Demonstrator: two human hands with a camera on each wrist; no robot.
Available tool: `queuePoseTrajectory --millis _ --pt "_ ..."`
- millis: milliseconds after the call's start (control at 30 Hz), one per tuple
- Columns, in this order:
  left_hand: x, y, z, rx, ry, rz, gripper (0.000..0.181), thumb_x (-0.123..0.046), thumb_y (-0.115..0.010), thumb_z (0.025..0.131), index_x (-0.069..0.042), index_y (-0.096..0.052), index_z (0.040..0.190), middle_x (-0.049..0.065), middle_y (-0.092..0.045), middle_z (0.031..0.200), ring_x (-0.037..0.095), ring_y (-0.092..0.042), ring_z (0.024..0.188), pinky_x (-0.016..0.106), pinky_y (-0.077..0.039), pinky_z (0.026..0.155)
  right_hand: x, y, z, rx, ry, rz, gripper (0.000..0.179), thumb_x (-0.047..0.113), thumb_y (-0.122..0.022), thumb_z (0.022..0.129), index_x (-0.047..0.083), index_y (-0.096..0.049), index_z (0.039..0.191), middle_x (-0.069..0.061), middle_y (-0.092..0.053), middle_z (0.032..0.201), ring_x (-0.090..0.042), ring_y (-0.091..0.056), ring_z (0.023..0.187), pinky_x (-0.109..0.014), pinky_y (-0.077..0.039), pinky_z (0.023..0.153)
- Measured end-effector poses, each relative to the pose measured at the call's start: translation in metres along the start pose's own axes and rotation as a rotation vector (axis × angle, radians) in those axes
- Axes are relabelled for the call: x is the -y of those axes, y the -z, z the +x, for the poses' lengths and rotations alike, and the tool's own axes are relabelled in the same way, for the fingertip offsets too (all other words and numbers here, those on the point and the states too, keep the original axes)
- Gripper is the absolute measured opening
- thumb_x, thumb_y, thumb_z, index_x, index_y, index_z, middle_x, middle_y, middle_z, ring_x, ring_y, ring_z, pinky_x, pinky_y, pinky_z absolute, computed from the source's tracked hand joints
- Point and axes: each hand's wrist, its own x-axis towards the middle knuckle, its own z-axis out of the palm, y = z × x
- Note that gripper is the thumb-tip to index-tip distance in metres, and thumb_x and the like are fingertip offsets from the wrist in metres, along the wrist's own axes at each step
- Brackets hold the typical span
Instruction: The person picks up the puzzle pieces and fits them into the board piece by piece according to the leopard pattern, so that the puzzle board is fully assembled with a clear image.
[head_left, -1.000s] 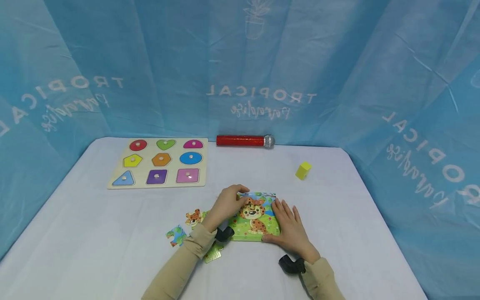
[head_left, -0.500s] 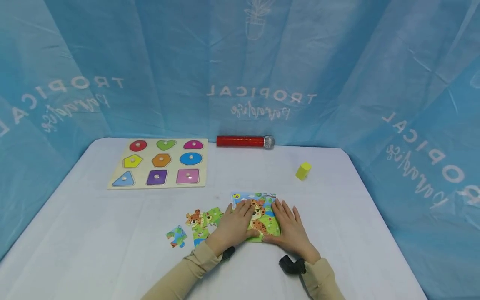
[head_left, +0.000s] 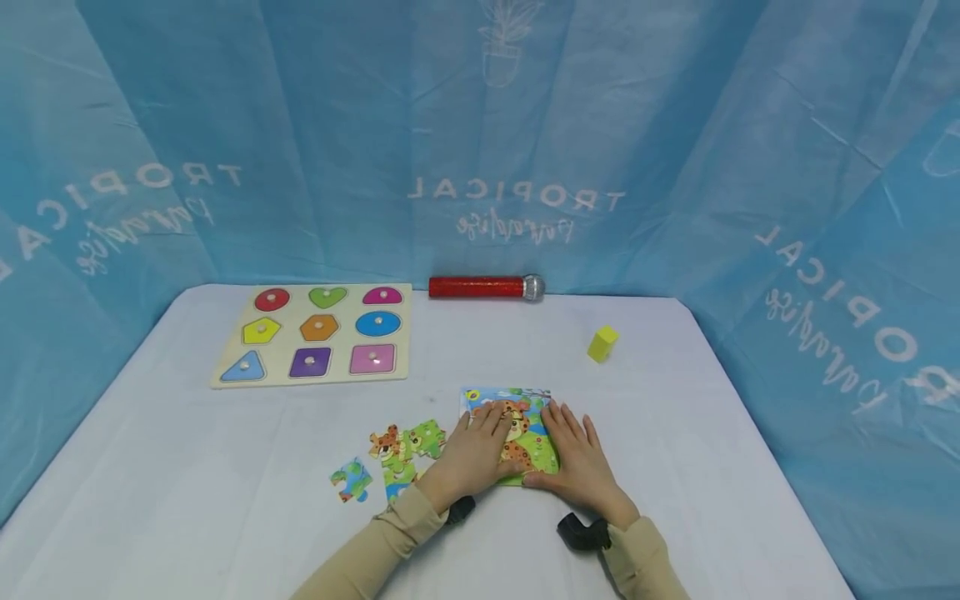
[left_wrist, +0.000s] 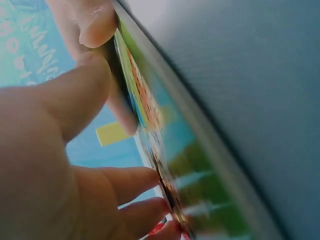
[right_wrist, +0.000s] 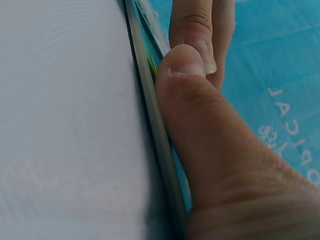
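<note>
A picture puzzle (head_left: 538,446) with a cartoon leopard lies on the white table. My left hand (head_left: 474,454) rests on its left half with fingers extended, covering part of the picture. Along the right edge lies my right hand (head_left: 579,468), fingers straight, thumb at the bottom right corner. In the left wrist view, left fingertips (left_wrist: 147,176) touch the puzzle's face. The right wrist view has the right thumb (right_wrist: 187,90) against the board's edge (right_wrist: 156,117). Loose pieces lie left of the board: a leopard-head piece (head_left: 386,442), a green piece (head_left: 426,438) and a blue one (head_left: 351,479).
A wooden shape board (head_left: 341,363) with knobbed pieces stands at the back left. Behind the puzzle lies a red toy microphone (head_left: 480,287). A yellow block (head_left: 602,343) sits at the right. Blue curtains (head_left: 480,125) surround the table's back and sides.
My left hand has come down from the puzzle's upper left, its bent fingers straightening to lie on the picture. My right hand stays in place. The head view has shifted slightly.
</note>
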Motion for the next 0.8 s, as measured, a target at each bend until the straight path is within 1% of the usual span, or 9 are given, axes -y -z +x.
queuePoseTrajectory --millis 133,267,400,500,633,800 --pt "0.0038 -0.0016 -0.0017 0.028 0.024 0.023 0.078 -0.055 -0.055 0.092 -0.005 -0.037 0.149 0.015 -0.032 0.157 0.039 -0.03 0.144 0.051 -0.033 0.115 0.0006 -0.0019 0.0002 0.024 -0.014 0.007 0.112 0.069 -0.068 0.072 0.004 -0.026 0.153 -0.016 -0.023 0.16 -0.036 -0.019 0.149 -0.057 -0.007 0.119" --pt "0.0065 0.0012 -0.004 0.035 0.053 0.037 0.077 -0.054 -0.057 0.091 -0.007 -0.038 0.149 0.012 -0.034 0.157 0.036 -0.031 0.144 0.049 -0.034 0.114 0.0021 -0.0019 0.0008 0.046 -0.022 0.004 0.112 0.07 -0.067 0.073 0.006 -0.024 0.154 -0.014 -0.021 0.161 -0.034 -0.017 0.15 -0.057 -0.006 0.12" --pt "0.0066 0.0034 -0.0049 0.031 0.062 0.04 0.076 -0.054 -0.057 0.091 -0.007 -0.038 0.149 0.015 -0.033 0.156 0.034 -0.032 0.145 0.049 -0.035 0.114 0.0035 0.0006 0.0011 0.042 -0.013 -0.001 0.111 0.069 -0.067 0.073 0.006 -0.024 0.154 -0.013 -0.022 0.161 -0.034 -0.016 0.15 -0.057 -0.006 0.119" --pt "0.0061 0.0036 -0.0044 0.013 0.058 0.056 0.075 -0.054 -0.056 0.091 -0.009 -0.04 0.148 0.018 -0.033 0.156 0.034 -0.033 0.144 0.048 -0.036 0.113 0.0035 0.002 0.001 0.035 -0.008 -0.006 0.111 0.069 -0.067 0.074 0.005 -0.025 0.153 -0.014 -0.022 0.161 -0.035 -0.017 0.15 -0.058 -0.006 0.119" --pt "0.0046 0.0036 -0.0025 0.01 0.065 0.058 0.076 -0.054 -0.055 0.092 -0.005 -0.039 0.148 0.018 -0.035 0.155 0.033 -0.034 0.144 0.048 -0.036 0.113 0.0029 0.0031 0.0 0.038 -0.01 -0.011 0.11 0.07 -0.066 0.074 0.004 -0.026 0.153 -0.015 -0.022 0.16 -0.036 -0.018 0.149 -0.058 -0.006 0.119" --pt "0.0016 0.0055 -0.0004 0.032 0.089 0.058 0.078 -0.054 -0.054 0.092 -0.001 -0.038 0.147 0.017 -0.034 0.156 0.031 -0.034 0.144 0.048 -0.035 0.114 0.0026 0.0033 -0.0011 0.037 -0.02 -0.002 0.109 0.068 -0.068 0.074 0.003 -0.026 0.153 -0.016 -0.022 0.16 -0.037 -0.019 0.149 -0.058 -0.006 0.119"
